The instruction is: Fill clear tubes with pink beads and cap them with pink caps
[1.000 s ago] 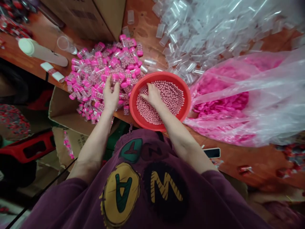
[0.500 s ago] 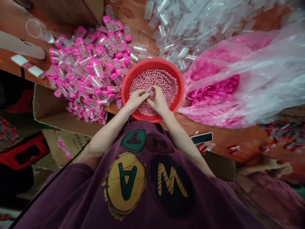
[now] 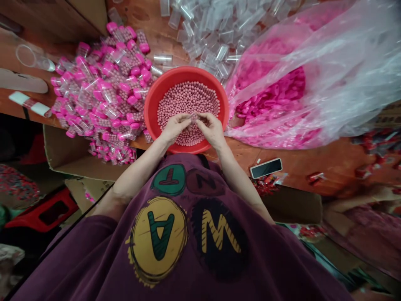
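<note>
Over a red basin [image 3: 149, 108] of pink beads [image 3: 188, 98], my two hands meet at the fingertips. Between them is a small clear plastic tube [image 3: 194, 116], mostly covered by the fingers; what is inside it is hard to make out. My left hand [image 3: 177, 127] pinches it from the left. From the right, the fingers of my right hand [image 3: 212, 128] are closed on it too. Left of the basin lies a heap of bead-filled tubes with pink caps [image 3: 103, 92]. A clear plastic bag [image 3: 338, 79] holding loose pink caps [image 3: 275, 83] rests against the basin's right side.
Clear tubes [image 3: 216, 29] are piled behind the basin. A phone-like device [image 3: 266, 168] lies near the table's front edge. Below the left edge stands a cardboard box [image 3: 65, 148] with capped tubes inside. Another person's arm [image 3: 357, 205] shows at the right.
The view has shifted, so the table items sit further left and higher. The tube, slanting and partly visible before, is now mostly hidden between my fingertips.
</note>
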Motion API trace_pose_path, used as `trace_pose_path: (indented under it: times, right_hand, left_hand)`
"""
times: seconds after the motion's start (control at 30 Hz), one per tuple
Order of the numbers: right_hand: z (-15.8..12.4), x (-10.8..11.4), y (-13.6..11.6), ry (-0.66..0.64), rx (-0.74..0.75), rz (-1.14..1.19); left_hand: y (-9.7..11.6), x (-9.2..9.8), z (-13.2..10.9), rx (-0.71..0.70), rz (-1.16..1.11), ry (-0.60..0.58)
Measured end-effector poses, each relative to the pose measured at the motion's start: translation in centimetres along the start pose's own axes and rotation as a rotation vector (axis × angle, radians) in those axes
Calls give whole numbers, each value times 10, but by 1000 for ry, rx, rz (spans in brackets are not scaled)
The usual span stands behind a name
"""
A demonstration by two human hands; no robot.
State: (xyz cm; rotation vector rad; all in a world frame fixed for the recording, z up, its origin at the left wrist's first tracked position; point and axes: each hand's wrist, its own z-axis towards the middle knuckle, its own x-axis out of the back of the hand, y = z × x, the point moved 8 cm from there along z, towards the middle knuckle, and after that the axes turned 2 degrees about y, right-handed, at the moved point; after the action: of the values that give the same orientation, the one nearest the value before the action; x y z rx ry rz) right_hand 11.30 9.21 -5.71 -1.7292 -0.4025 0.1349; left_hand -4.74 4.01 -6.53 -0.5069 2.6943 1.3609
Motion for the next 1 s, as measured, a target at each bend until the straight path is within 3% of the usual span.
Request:
trace_pose_path:
  times: [0.1,0.17,0.3,0.4,0.53,0.63,0.83,0.93,1.0]
  right_hand:
    - [0,-3,16,109,-152,263]
    - [-4,-14,32,107,-322,486]
    - [-17,-41,53,22,-671,824]
    - [-25,-50,59,46,-830,941]
    - [-27,-53,58,85,-856,1008]
    - [-29,-50,55,100,-839,992]
    - [-47,-45,47,-7,-891,640]
    - [-58,-31,33,-89,-855,597]
    - [-61,-5,29,-117,-780,566]
  left_hand:
    - [-8,7,0,-70,4,87]
    - [-8,8,1,-154,68,67]
    - [-3,3,-3,-356,418,-6]
    - [1,-3,-7,-466,660,-58]
    - [14,-14,-11,-599,845,-90]
    - [21,-32,-10,-579,993,-180]
    - [24,-67,-9,-497,1293,-435]
    - [21,-56,-2,-415,1303,-426]
    - [22,-33,8,-338,1294,-308]
